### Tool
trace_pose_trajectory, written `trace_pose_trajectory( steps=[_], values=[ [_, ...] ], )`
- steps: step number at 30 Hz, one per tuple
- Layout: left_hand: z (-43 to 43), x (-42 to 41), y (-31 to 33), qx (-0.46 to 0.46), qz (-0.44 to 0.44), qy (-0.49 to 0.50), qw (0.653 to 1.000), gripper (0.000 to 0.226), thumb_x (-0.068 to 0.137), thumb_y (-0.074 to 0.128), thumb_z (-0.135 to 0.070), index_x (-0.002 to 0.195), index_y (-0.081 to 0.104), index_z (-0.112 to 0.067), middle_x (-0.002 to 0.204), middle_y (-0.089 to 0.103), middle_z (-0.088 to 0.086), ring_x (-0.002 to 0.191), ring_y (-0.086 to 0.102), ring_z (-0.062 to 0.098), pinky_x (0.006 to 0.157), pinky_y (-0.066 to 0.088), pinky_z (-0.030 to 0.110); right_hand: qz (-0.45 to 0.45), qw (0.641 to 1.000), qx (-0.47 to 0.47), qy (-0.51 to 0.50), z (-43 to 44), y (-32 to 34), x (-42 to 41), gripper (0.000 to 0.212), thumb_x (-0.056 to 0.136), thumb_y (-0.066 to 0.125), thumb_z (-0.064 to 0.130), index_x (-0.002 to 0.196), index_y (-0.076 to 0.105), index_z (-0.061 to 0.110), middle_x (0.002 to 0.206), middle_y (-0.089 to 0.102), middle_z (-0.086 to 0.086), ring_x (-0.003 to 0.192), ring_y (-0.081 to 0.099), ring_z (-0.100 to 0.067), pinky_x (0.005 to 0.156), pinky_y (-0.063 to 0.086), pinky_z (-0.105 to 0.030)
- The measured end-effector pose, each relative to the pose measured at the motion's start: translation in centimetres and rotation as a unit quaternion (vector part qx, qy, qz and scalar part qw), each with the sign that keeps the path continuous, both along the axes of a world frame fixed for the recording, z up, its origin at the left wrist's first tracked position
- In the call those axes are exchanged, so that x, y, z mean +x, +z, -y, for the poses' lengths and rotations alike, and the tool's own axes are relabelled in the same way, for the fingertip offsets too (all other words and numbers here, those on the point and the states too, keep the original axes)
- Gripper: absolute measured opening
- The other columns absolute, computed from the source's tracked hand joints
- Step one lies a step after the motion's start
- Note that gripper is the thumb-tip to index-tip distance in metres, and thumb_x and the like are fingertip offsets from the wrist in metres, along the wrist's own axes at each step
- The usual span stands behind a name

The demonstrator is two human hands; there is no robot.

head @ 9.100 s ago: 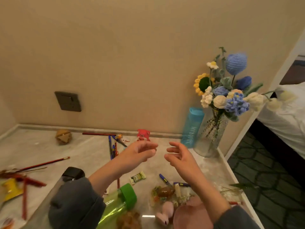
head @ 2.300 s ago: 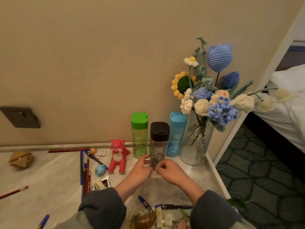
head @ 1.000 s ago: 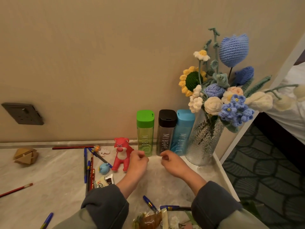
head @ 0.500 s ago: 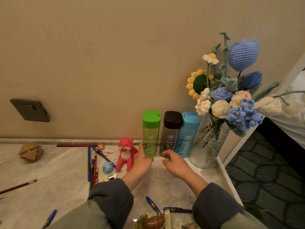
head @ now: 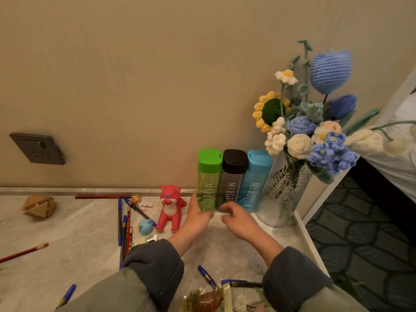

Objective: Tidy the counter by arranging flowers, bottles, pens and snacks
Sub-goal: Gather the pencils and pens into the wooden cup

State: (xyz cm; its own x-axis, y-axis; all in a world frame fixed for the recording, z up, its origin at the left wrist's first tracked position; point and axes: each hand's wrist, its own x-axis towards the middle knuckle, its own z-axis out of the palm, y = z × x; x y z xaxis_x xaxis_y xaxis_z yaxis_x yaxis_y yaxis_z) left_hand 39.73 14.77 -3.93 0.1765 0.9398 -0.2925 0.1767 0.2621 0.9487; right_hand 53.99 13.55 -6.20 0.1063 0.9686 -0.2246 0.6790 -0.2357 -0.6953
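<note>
- A dimpled clear-glass vase (head: 283, 194) stood at the worktop's (head: 67, 233) far right corner, by the wall. It held a bunch of crocheted yarn flowers (head: 315, 122): a sunflower, a blue tulip, white roses and small blue blossoms.
- Three tall, flat-sided plastic bottles stood upright in a row against the wall, side by side and touching: a green bottle (head: 208, 183), a grey bottle (head: 231, 176) with a black cap, and a blue bottle (head: 255, 179) right beside the vase. All were capped, and I could not tell what was inside.
- The left hand (head: 198, 216) gripped the foot of the green bottle, thumb up its left side.
- The right hand (head: 238, 221) had its fingers curled at the foot of the grey bottle; I could not tell whether it held the bottle.
- A glossy red bear figure (head: 170, 208) stood just left of the left hand, with a small blue toy (head: 145, 226) by its feet.
- Several pens (head: 122, 221) lay roughly parallel left of the bear, and a red pencil (head: 24, 252) lay well apart near the left edge.
- An angular wooden puzzle (head: 38, 207) sat at the far left, near the wall.
- Crinkly snack packets (head: 209, 299) lay at the near edge between the sleeves.
- The worktop was pale, veined stone, and its right edge (head: 310, 242) dropped to patterned carpet (head: 360, 244).
- Bare stone lay open between the hands and the snack packets.
</note>
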Motion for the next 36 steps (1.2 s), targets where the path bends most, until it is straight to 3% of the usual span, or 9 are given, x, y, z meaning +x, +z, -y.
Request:
trace_pose_trajectory(
  steps=[7, 9, 12, 16, 19, 24, 29, 33, 36],
  values=[
    [0.6, -0.8, 0.5, -0.028, -0.014, 0.003, 1.0, 0.071, 0.09, 0.054, -0.006, 0.15, 0.016, -0.016, 0.146, 0.038, 0.006, 0.123, 0.04, 0.014, 0.095, 0.034, 0.027, -0.006, 1.0, 0.005, 0.008, 0.7, 1.1, -0.4, 0.037, 0.094, 0.056, 0.018, 0.131, 0.053, 0.018, 0.132, 0.056, -0.001, 0.114, 0.054, -0.014, 0.095, 0.044, -0.026],
    [1.2, -1.4, 0.8, -0.022, -0.017, -0.001, 1.0, 0.06, 0.092, 0.054, -0.011, 0.145, 0.028, -0.016, 0.136, 0.043, 0.002, 0.111, 0.04, 0.009, 0.09, 0.035, 0.027, -0.007, 1.0, 0.008, 0.012, 1.1, 1.6, -0.9, 0.037, 0.094, 0.057, 0.018, 0.131, 0.053, 0.018, 0.129, 0.057, -0.001, 0.109, 0.054, -0.013, 0.093, 0.045, -0.026],
    [2.1, -2.6, 1.6, -0.019, -0.007, 0.007, 1.0, 0.046, 0.093, 0.054, -0.016, 0.137, 0.041, -0.018, 0.122, 0.047, -0.004, 0.11, 0.044, 0.01, 0.096, 0.04, 0.03, -0.005, 1.0, 0.02, 0.018, 1.6, 2.7, -2.0, 0.036, 0.093, 0.057, 0.019, 0.13, 0.054, 0.019, 0.124, 0.059, 0.0, 0.107, 0.055, -0.014, 0.094, 0.049, -0.031],
    [3.7, -5.1, 2.9, -0.006, 0.007, 0.036, 0.999, 0.037, 0.094, 0.051, -0.013, 0.131, 0.049, -0.017, 0.122, 0.054, -0.001, 0.11, 0.051, 0.014, 0.096, 0.046, 0.033, -0.039, 0.998, 0.045, 0.014, 2.8, 4.5, -4.2, 0.033, 0.091, 0.057, 0.017, 0.124, 0.057, 0.021, 0.117, 0.062, 0.001, 0.106, 0.059, -0.016, 0.093, 0.051, -0.035],
    [5.0, -7.6, 3.9, 0.02, 0.017, 0.076, 0.997, 0.028, 0.092, 0.052, -0.011, 0.119, 0.056, -0.018, 0.118, 0.058, -0.001, 0.101, 0.056, 0.013, 0.091, 0.05, 0.038, -0.085, 0.994, 0.07, 0.023, 3.6, 5.9, -6.9, 0.027, 0.089, 0.057, 0.012, 0.115, 0.06, 0.02, 0.106, 0.064, -0.002, 0.097, 0.062, -0.019, 0.083, 0.053, -0.037],
    [7.1, -12.9, 5.1, 0.045, 0.035, 0.156, 0.986, 0.029, 0.092, 0.052, -0.008, 0.12, 0.057, -0.017, 0.114, 0.059, -0.002, 0.101, 0.057, 0.011, 0.085, 0.05, 0.029, -0.14, 0.983, 0.09, 0.083, 4.5, 7.3, -12.2, 0.024, 0.09, 0.056, 0.004, 0.11, 0.062, 0.015, 0.102, 0.063, 0.003, 0.088, 0.059, -0.006, 0.064, 0.043, -0.009],
    [9.6, -19.1, 5.6, 0.062, 0.017, 0.22, 0.973, 0.028, 0.094, 0.051, -0.014, 0.12, 0.055, -0.022, 0.113, 0.059, -0.006, 0.106, 0.055, 0.01, 0.088, 0.046, 0.029, -0.158, 0.974, 0.067, 0.147, 5.3, 8.4, -18.6, 0.026, 0.091, 0.058, 0.006, 0.116, 0.061, 0.013, 0.108, 0.065, -0.003, 0.102, 0.06, -0.015, 0.086, 0.049, -0.027],
    [11.8, -25.0, 5.6, 0.072, 0.018, 0.275, 0.959, 0.024, 0.094, 0.051, -0.015, 0.114, 0.056, -0.028, 0.112, 0.058, -0.008, 0.103, 0.055, 0.006, 0.081, 0.047, 0.025, -0.164, 0.961, 0.047, 0.216, 6.3, 8.7, -24.3, 0.024, 0.091, 0.058, 0.01, 0.114, 0.059, 0.018, 0.108, 0.064, 0.0, 0.102, 0.06, -0.01, 0.084, 0.045, -0.021],
    [13.5, -29.5, 5.5, 0.074, 0.007, 0.307, 0.949, 0.025, 0.094, 0.052, -0.017, 0.114, 0.057, -0.031, 0.113, 0.059, -0.01, 0.104, 0.054, 0.004, 0.088, 0.046, 0.026, -0.159, 0.954, 0.036, 0.253, 6.9, 8.7, -28.7, 0.024, 0.092, 0.058, 0.014, 0.115, 0.059, 0.022, 0.108, 0.064, 0.005, 0.098, 0.059, -0.002, 0.073, 0.043, -0.012]
  ],
)
